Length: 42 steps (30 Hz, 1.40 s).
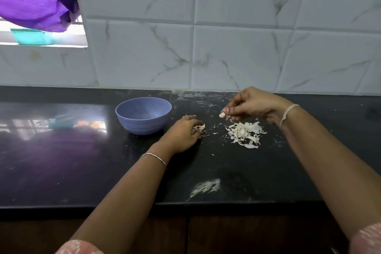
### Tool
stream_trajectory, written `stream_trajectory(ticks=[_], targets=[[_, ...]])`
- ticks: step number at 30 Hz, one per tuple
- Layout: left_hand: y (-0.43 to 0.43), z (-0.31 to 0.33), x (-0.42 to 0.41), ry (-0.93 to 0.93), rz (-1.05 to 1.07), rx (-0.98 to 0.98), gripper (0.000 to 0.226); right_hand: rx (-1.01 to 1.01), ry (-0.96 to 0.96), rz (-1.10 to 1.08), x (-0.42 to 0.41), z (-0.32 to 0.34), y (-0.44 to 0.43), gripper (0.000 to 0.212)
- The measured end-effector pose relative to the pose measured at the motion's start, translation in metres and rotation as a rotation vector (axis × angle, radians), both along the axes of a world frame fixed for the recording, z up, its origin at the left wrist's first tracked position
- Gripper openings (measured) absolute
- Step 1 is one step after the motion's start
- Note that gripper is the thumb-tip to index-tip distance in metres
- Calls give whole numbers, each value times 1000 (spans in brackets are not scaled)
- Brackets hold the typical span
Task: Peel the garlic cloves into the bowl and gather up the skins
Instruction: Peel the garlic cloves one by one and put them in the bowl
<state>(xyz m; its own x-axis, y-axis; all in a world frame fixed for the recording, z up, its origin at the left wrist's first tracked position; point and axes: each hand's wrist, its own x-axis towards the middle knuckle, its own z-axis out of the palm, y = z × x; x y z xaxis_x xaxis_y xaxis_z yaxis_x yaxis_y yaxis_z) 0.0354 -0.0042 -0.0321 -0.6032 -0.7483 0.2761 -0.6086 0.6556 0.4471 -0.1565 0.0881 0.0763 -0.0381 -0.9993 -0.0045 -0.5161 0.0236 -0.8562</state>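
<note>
The left hand [183, 133] lies low on the dark counter [82, 161], just beside the bowl [142, 125]. Its fingers are curled over some white bits [199, 128] that it gathers under the fingertips; whether these are only skins or also a clove, I cannot tell. The right hand [254, 105] is lifted a little above the counter, with thumb and fingertips pinching a small white piece [222, 115] – it looks like a scrap of skin, perhaps a bit of clove. Directly under and in front of this hand is the pile of skins [245, 134], loose and spread, with single flakes scattered around it.

The lilac bowl stands upright to the left of both hands, apart from the pile. From this angle its inside shows no cloves clearly, so I cannot say how many are in it.

I judge that the peeling is mostly finished and the step in hand is collecting the skins. The next move calls for bringing the left hand's bits over to the pile and sweeping the stray flakes together – gently, because such thin skins slide and fly away easily.
</note>
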Motion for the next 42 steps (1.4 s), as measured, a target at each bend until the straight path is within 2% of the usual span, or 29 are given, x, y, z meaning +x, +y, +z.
stream_trajectory(ticks=[3,7,12,15,16,19,21,22,25,26,28,31,33,35,38,42], targets=[[1,1,-1,42,21,-60,37,37,69,34,10,-11,-9,1],[2,2,-1,86,69,-75,39,211,301,48,27,-51,-15,9],[0,2,-4,145,76,-102,42,69,338,-9,25,-14,-14,8],[-1,2,-6,163,73,-105,42,82,792,13,35,-34,-9,8],[-1,1,-6,170,72,-105,42,82,871,11,38,-40,-9,9],[0,2,-6,180,67,-96,43,113,724,-16,36,-33,-12,11],[0,2,-6,184,72,-107,43,54,601,-56,33,-25,-12,11],[0,2,-5,182,73,-110,43,22,605,-54,31,-28,-13,11],[-1,0,-4,180,55,-121,43,12,779,-29,31,-57,-14,10],[0,1,-5,185,46,-122,43,8,740,-27,27,-63,-17,9],[4,2,-7,230,14,-100,43,-52,484,-48,19,-66,-20,6],[10,7,-12,383,5,56,35,-86,44,-75,11,-66,-17,12],[10,9,-13,475,-9,231,25,-72,-111,-77,12,-71,-14,18],[11,9,-12,548,-48,438,26,-94,-226,-78,13,-77,-14,15],[15,10,-12,612,-68,597,31,-152,-340,-90,14,-83,-15,8],[21,14,-11,701,-56,718,27,-233,-275,-115,17,-87,-15,8]])
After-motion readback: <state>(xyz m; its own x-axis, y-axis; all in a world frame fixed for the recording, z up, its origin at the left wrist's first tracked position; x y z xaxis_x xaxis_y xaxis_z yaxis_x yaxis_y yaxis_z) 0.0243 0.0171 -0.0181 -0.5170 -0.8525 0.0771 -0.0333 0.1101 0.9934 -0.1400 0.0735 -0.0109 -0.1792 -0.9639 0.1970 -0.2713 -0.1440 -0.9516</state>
